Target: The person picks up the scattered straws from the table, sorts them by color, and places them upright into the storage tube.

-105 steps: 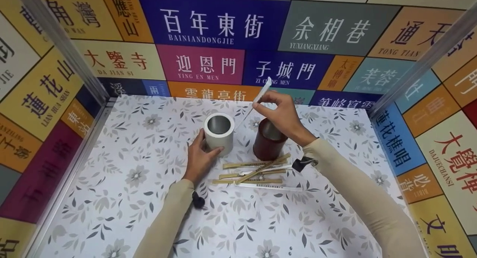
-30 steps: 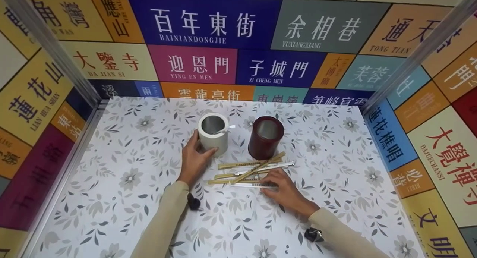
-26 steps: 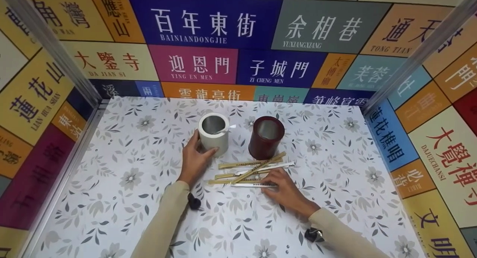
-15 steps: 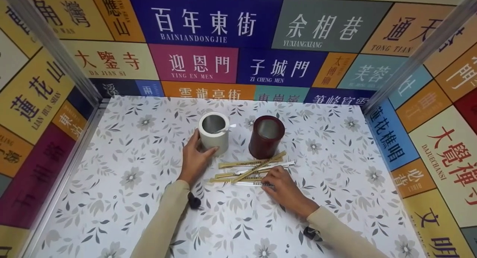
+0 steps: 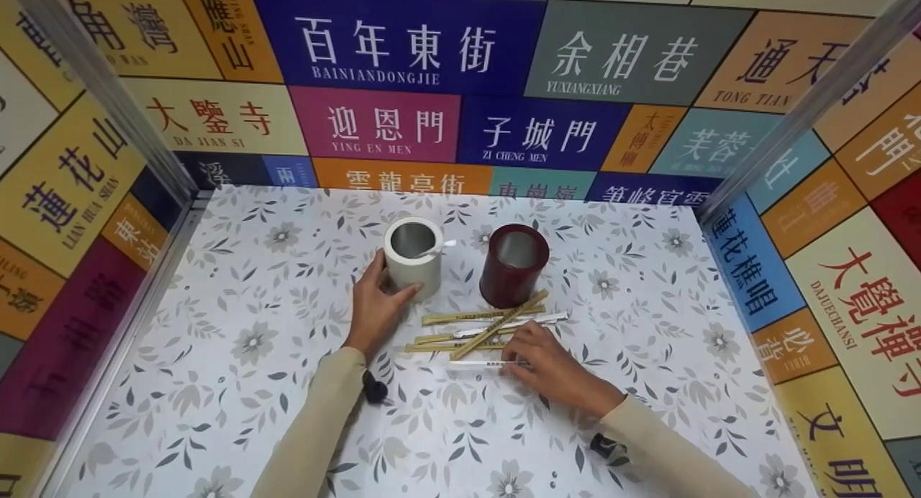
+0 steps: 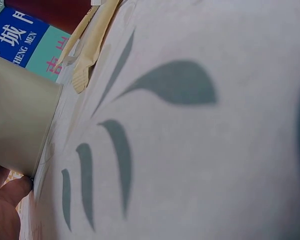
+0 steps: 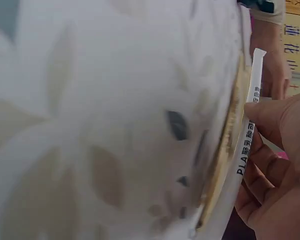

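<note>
My left hand (image 5: 375, 304) grips the side of a cream-white cylindrical holder (image 5: 414, 271), thumb in front; its mouth faces up. A white-tipped straw (image 5: 437, 248) leans inside it against the rim. My right hand (image 5: 552, 368) pinches a white paper-wrapped straw (image 5: 475, 364) between thumb and fingers, close over the cloth at the pile's near side. In the right wrist view the wrapped straw shows dark printing along its wrapper. Beyond my right hand lies a pile of brown-wrapped straws (image 5: 496, 327), one crossing the others, with a white-wrapped straw (image 5: 554, 318) among them.
A dark red cylindrical holder (image 5: 507, 275) stands upright just behind the pile, right of the cream-white one. Leaf-patterned white cloth (image 5: 252, 397) covers the table. Panels with printed lettering (image 5: 403, 44) enclose the back and sides.
My right hand has come down from above the dark red holder to the pile and drawn a white-wrapped straw slightly nearer. A straw now leans in the cream-white holder. My left hand keeps its grip.
</note>
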`<state>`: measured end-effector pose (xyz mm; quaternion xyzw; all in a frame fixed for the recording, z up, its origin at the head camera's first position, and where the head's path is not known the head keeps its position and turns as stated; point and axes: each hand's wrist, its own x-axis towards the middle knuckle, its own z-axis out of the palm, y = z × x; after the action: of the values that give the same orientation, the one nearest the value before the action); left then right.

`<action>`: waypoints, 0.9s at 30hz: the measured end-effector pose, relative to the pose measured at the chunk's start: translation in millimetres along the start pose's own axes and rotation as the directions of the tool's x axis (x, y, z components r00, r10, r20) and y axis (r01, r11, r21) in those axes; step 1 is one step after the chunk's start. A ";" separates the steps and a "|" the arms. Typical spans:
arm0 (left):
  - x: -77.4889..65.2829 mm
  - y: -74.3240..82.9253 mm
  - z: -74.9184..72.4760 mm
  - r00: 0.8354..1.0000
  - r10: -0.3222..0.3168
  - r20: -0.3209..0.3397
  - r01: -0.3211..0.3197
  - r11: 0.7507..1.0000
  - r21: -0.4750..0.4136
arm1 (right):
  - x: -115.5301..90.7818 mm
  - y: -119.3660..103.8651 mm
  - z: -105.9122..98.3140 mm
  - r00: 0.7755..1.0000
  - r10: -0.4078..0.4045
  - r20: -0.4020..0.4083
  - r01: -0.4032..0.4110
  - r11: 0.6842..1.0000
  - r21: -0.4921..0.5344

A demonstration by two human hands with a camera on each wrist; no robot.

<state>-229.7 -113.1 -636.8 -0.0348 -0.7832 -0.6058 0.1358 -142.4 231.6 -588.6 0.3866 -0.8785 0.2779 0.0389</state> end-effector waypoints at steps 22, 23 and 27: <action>-1.0 -1.9 0.6 1.000 0.008 -0.020 -0.009 0.999 -0.035 | 92.5 -31.9 -71.2 0.988 0.124 -0.092 -0.061 0.860 0.507; -0.9 -1.8 0.3 1.000 0.014 -0.019 -0.015 1.000 -0.027 | 97.9 -31.2 -75.3 0.984 0.152 -0.095 -0.081 0.850 0.521; -1.0 -0.8 0.3 1.000 0.025 -0.007 -0.025 1.000 -0.013 | 117.2 -24.4 -87.0 0.960 0.243 -0.137 -0.121 0.804 0.582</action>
<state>-229.0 -112.9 -637.9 -0.0434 -0.7782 -0.6092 0.1460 -219.9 186.3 -470.9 0.2635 -0.7799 0.5676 -0.0149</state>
